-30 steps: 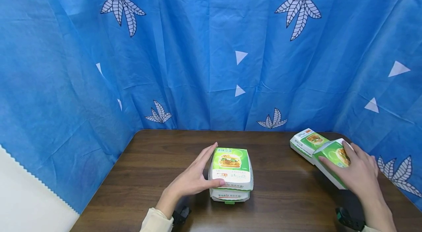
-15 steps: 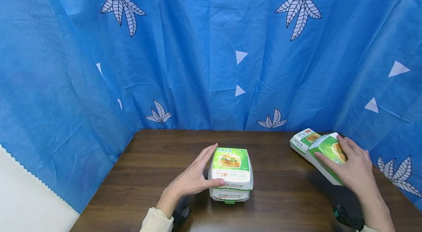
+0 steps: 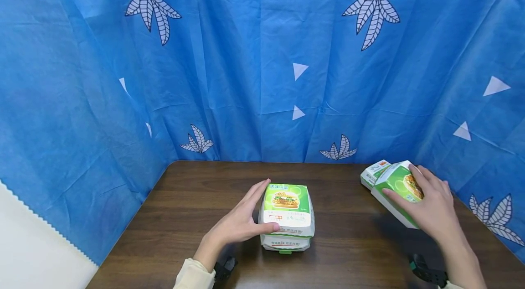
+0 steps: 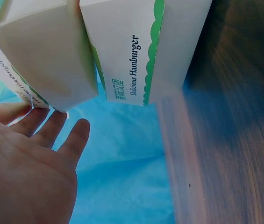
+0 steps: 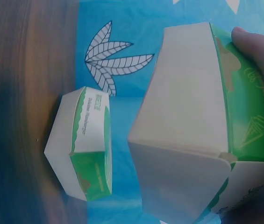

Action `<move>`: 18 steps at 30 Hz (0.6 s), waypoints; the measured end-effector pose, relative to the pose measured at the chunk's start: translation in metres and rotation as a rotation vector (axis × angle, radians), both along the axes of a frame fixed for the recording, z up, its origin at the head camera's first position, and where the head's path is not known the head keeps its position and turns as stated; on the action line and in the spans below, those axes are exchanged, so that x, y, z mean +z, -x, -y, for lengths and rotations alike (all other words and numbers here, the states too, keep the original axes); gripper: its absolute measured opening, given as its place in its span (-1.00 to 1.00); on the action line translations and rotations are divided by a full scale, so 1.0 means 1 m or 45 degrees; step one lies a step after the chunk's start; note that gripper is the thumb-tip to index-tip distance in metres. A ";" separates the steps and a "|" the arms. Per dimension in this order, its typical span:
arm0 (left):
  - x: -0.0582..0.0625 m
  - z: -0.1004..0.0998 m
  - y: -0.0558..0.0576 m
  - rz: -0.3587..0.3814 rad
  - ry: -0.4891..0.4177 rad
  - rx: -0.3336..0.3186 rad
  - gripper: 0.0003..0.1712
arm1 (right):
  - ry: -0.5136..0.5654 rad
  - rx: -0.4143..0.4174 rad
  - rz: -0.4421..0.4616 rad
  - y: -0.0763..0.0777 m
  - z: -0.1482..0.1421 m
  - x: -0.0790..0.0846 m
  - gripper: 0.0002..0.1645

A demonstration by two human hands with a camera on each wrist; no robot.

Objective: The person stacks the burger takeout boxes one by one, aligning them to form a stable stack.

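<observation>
Two green-and-white paper hamburger boxes are stacked mid-table: the upper hamburger box (image 3: 287,204) hides most of the lower hamburger box (image 3: 285,245). My left hand (image 3: 235,226) holds the upper one from its left side, thumb at the front and fingers toward the back. In the left wrist view, fingertips (image 4: 78,133) lie along that box (image 4: 43,56). At the right, my right hand (image 3: 434,209) grips another hamburger box (image 3: 395,186), raised and tilted. Behind it a further hamburger box (image 3: 371,172) lies on the table, partly covered in the head view; the right wrist view shows a gap between them.
The dark brown wooden table (image 3: 188,202) reaches back to a blue patterned curtain (image 3: 246,74), which also closes both sides. A white surface (image 3: 37,243) lies beyond the curtain at lower left. Each wrist carries a black strap device (image 3: 426,270).
My right hand has carried its hamburger box leftward and slightly back, covering more of the box behind it. The left hand and the stack have stayed in place.
</observation>
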State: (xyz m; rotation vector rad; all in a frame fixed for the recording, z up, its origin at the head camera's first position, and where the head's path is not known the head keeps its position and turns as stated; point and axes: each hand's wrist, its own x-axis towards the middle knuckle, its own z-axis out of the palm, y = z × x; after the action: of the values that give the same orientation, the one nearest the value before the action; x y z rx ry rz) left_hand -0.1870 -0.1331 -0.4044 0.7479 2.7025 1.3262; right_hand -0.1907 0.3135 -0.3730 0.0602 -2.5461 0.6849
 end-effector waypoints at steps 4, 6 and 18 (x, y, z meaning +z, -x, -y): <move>-0.001 0.000 0.001 -0.005 0.001 -0.003 0.25 | 0.010 0.029 -0.027 0.000 0.005 0.002 0.22; -0.001 0.000 0.001 -0.004 0.004 -0.002 0.25 | 0.011 0.040 -0.047 -0.001 0.007 0.003 0.22; 0.000 0.000 0.000 -0.012 -0.007 -0.009 0.27 | 0.019 0.118 -0.116 -0.004 0.026 0.013 0.23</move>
State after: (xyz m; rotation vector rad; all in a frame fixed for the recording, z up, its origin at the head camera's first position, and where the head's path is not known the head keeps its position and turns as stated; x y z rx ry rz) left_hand -0.1874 -0.1334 -0.4047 0.7658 2.7019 1.3330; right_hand -0.1864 0.2875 -0.3604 0.2006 -2.4635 0.7194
